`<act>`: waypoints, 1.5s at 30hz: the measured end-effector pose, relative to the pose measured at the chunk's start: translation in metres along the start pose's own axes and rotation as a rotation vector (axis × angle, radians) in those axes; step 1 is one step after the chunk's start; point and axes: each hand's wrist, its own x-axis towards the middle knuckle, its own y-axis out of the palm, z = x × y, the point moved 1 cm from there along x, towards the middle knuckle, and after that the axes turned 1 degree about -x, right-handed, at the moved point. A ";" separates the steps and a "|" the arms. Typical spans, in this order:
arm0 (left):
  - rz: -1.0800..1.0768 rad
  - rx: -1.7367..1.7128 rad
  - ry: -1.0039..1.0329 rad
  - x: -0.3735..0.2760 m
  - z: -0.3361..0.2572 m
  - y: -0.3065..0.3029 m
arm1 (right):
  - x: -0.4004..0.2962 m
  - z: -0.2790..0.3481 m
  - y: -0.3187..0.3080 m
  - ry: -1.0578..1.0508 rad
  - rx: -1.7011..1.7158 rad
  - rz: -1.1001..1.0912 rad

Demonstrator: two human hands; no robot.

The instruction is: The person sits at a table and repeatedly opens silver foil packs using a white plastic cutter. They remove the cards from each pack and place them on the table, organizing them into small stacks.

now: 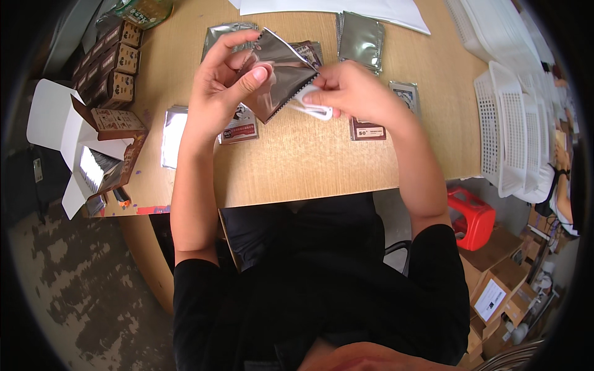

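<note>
Between the thumb and fingers of my left hand [222, 86] is a silver foil sachet [285, 81] with serrated edges, tilted above the table. My right hand [362, 90] grips a white plastic loop-shaped tool [321, 112], slightly blurred, and its fingertips meet the sachet's right corner. Under the hands lie printed packets: one [242, 132] below my left wrist, another [369, 133] below my right wrist and a pale one [408, 95] beside my right forearm. Silver sachets lie stacked at the back right [362, 41], behind my left hand [220, 33] and by my left forearm [174, 139].
An open carton [134, 160] holding packets stands at the left table edge, near an orange-and-black cutter [122, 198]. Behind it are stacked brown boxes [102, 69]. White plastic baskets [494, 130] line the right side, above a red plastic stool [478, 220]. Another person's arm [563, 185] shows far right.
</note>
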 end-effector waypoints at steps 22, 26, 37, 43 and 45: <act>0.004 0.254 -0.038 0.006 0.007 -0.001 | -0.009 0.018 0.000 -0.594 -0.049 -0.577; -0.010 0.271 -0.030 0.006 0.009 -0.001 | -0.010 0.018 0.000 -0.517 -0.031 -0.491; 0.024 0.285 -0.112 0.005 0.007 -0.003 | -0.007 0.011 0.003 -0.393 0.231 -0.386; -0.009 0.335 -0.042 0.005 0.011 0.000 | -0.010 0.015 -0.002 -0.267 0.238 -0.261; 0.001 0.350 -0.046 0.005 0.009 0.001 | -0.009 0.012 -0.001 -0.253 0.196 -0.300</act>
